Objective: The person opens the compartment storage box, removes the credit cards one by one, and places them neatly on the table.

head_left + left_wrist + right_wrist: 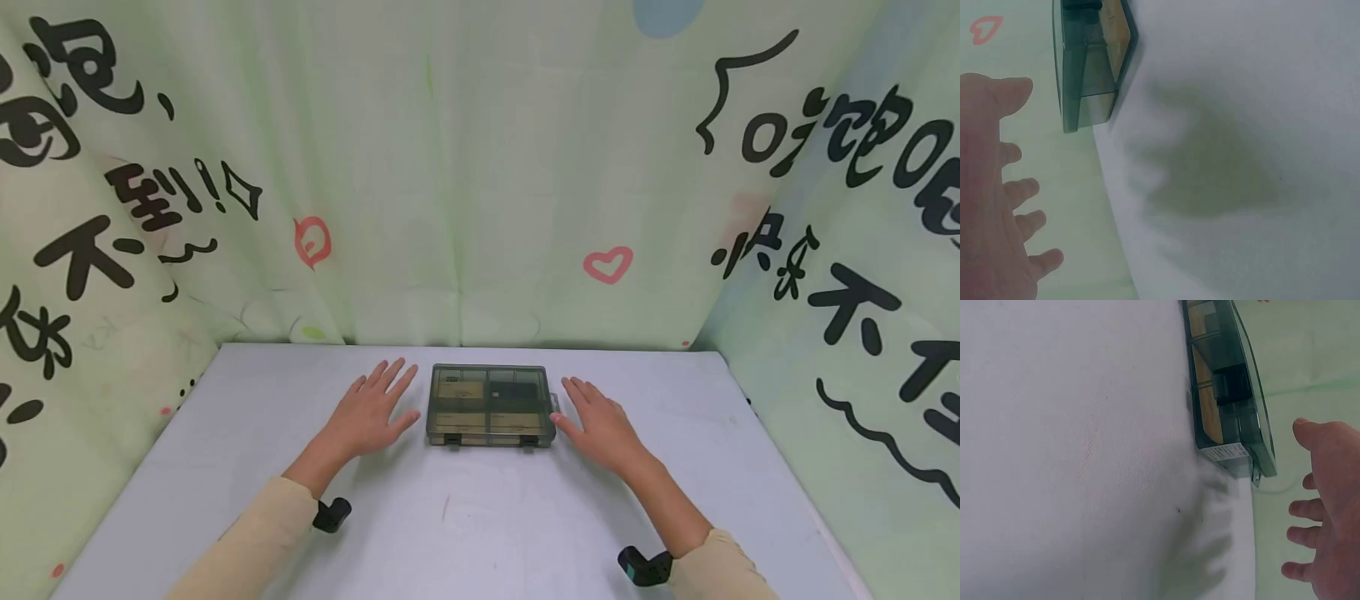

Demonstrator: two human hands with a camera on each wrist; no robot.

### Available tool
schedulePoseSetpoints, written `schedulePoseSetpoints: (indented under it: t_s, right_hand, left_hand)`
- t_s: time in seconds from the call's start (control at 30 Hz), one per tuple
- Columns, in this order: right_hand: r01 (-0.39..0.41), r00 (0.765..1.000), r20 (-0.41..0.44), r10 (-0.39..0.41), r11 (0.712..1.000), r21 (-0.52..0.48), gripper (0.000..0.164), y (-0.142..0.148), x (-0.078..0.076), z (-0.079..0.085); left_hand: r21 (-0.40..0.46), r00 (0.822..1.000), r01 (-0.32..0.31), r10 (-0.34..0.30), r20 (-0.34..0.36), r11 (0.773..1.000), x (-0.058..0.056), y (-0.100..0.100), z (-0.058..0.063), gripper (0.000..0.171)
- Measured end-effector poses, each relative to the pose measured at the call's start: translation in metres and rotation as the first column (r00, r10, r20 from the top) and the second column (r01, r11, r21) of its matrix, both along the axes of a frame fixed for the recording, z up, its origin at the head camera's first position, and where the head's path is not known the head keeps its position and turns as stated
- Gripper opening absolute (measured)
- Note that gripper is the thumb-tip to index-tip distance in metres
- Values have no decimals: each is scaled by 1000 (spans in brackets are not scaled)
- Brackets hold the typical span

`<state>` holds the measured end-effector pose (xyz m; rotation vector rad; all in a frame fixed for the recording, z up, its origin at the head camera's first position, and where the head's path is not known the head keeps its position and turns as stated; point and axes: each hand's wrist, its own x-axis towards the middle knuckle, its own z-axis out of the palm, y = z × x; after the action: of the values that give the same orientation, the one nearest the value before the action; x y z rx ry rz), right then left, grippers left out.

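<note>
A translucent dark grey-green plastic compartment box (489,406) lies on the white table with its lid down and two black latches facing the person. Through the lid, tan pieces and one dark area show in its compartments. My left hand (372,410) hovers to the left of the box, fingers spread, apart from it. On the other side my right hand (600,421) is held close to the right edge, fingers straight and holding nothing. In the right wrist view a white label (1225,452) shows on the box's side, and a gap separates the thumb from the box.
The white table (465,525) reaches back to a pale green curtain (517,167) with black writing and pink hearts. Similar curtains hang at the left and right. Black wrist devices (332,515) sit by both sleeves.
</note>
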<state>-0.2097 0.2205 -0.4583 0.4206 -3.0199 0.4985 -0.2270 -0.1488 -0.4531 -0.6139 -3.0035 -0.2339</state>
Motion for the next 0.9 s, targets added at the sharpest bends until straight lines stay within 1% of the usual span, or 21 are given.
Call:
schedulePoseSetpoints:
  t_s: [0.47, 0.7, 0.9]
  right_hand:
    - [5, 999, 54, -5, 1000, -1, 71, -14, 2, -5]
    - [-10, 998, 62, 11, 1000, -9, 72, -18, 3, -8]
    - [-20, 997, 71, 21, 1000, -17, 73, -22, 4, -9]
  left_hand:
    - [0, 999, 18, -17, 35, 1000, 0, 6, -3, 72]
    - [27, 998, 45, -46, 33, 999, -1, 9, -7, 72]
    - [39, 996, 42, -45, 73, 998, -1, 13, -9, 72]
